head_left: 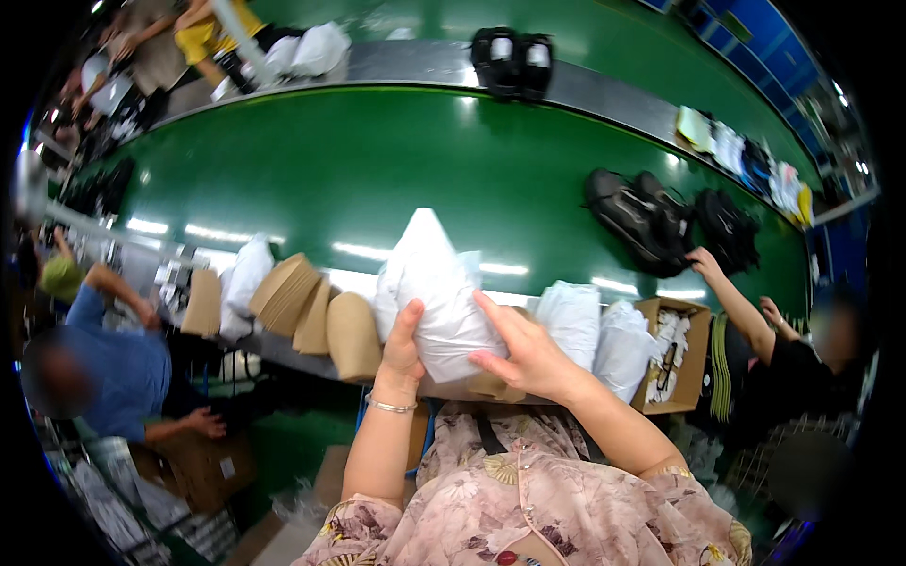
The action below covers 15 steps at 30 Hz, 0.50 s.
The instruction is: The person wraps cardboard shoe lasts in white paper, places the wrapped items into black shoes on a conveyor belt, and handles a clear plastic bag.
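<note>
Between my two hands is a bundle of crumpled white paper [439,297], wide at the bottom and tapering to a point away from me. My left hand [403,354] presses on its lower left side, thumb upward. On the right side, my right hand [528,358] grips it with thumb and fingers spread against the paper. Just left of the bundle stands a curved brown card form [354,335]. Right of my right hand lie a white paper bundle [569,321] and another white bundle [623,349]. What is inside the bundles is hidden.
Beyond runs a green belt [311,160] with dark shoes [632,222] at right, where a co-worker's hand [703,262] reaches. An open cardboard box [694,358] holds white pieces. Stacked brown cards [286,286] stand left, near a person in blue [118,368]. Black shoes [510,64] rest on the far ledge.
</note>
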Motion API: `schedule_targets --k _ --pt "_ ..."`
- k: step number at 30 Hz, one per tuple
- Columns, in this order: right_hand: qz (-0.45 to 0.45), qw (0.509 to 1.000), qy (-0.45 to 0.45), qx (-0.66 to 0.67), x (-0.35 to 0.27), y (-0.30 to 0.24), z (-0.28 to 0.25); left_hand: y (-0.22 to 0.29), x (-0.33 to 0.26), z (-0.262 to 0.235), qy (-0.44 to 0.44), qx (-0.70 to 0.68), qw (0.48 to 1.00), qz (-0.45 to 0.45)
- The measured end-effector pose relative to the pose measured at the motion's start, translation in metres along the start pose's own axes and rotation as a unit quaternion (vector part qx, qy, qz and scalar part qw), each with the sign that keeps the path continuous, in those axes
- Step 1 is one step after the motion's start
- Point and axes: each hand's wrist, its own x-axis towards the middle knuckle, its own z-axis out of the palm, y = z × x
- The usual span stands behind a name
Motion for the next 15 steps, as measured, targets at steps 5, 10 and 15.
schedule_targets --k 5,10,15 --pt "0.153 0.976 0.062 0.142 -0.034 0.016 -0.042 -0.044 0.027 0.046 -0.013 0.026 0.999 -0.03" --pt "0.245 0.857 0.255 0.375 -0.097 0.056 -0.071 -0.107 0.061 0.114 -0.047 0.027 0.996 -0.066" --pt "0.247 0.845 0.339 0.331 -0.124 0.092 -0.111 -0.189 0.099 0.152 -0.016 0.062 0.997 -0.046"
